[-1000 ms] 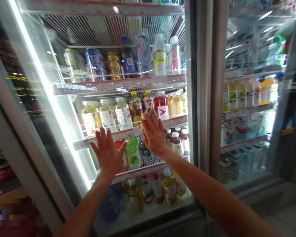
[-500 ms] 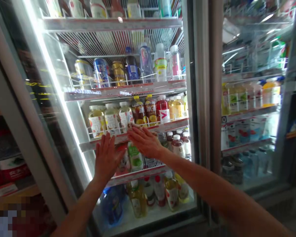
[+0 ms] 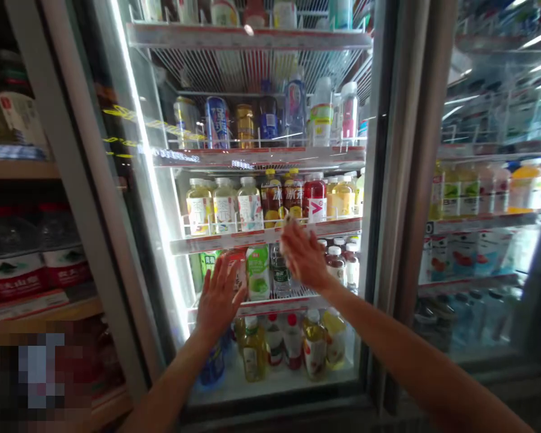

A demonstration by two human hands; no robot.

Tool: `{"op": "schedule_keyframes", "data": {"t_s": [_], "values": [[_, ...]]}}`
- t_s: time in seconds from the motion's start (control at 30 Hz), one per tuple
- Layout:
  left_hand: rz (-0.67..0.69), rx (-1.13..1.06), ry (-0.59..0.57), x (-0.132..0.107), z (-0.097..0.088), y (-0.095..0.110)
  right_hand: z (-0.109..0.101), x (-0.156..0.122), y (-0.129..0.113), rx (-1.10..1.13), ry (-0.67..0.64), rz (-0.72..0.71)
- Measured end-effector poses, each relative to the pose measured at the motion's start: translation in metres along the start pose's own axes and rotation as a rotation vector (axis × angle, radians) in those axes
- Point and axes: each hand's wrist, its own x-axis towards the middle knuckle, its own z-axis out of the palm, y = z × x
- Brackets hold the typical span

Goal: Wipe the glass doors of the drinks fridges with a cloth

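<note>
I face a lit drinks fridge with a glass door (image 3: 171, 72). My left hand (image 3: 219, 300) lies flat on the glass with its fingers spread, low down in front of a green-labelled bottle (image 3: 258, 273). My right hand (image 3: 304, 255) presses against the glass a little higher and to the right, in front of the shelf edge (image 3: 234, 239). A small pale cloth (image 3: 289, 221) peeks out past its fingertips. The right hand is slightly blurred.
Shelves behind the glass carry cans (image 3: 217, 123) and several bottles (image 3: 314, 195). A grey door post (image 3: 408, 180) separates a second fridge (image 3: 487, 180) on the right. An open rack with water packs (image 3: 22, 270) stands to the left.
My view has shifted left, so the fridge sits further right. The right hand swept left along the glass, then back right. The left hand slid lower on the glass.
</note>
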Motion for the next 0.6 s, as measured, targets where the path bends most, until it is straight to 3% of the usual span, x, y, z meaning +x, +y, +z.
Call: {"op": "schedule_keyframes", "data": {"t_s": [0.1,0.13,0.23,0.3,0.5,0.6], "values": [[-0.003,0.006,0.020,-0.010,0.010,0.023,-0.008,-0.007,0.024,-0.063,0.038,0.165],[-0.037,0.011,0.030,-0.011,0.013,0.029,-0.009,-0.016,0.024,-0.065,0.026,0.136],[-0.134,0.012,0.038,-0.013,0.023,0.040,-0.009,-0.056,0.015,-0.003,-0.067,-0.134],[-0.153,-0.007,0.023,-0.014,0.028,0.041,-0.009,-0.071,0.017,0.015,-0.083,-0.200],[-0.173,-0.028,0.051,-0.016,0.029,0.040,-0.011,-0.042,0.057,-0.119,0.147,0.187],[-0.136,-0.011,0.075,-0.014,0.028,0.040,-0.008,-0.053,0.040,-0.111,0.112,0.142]]}}
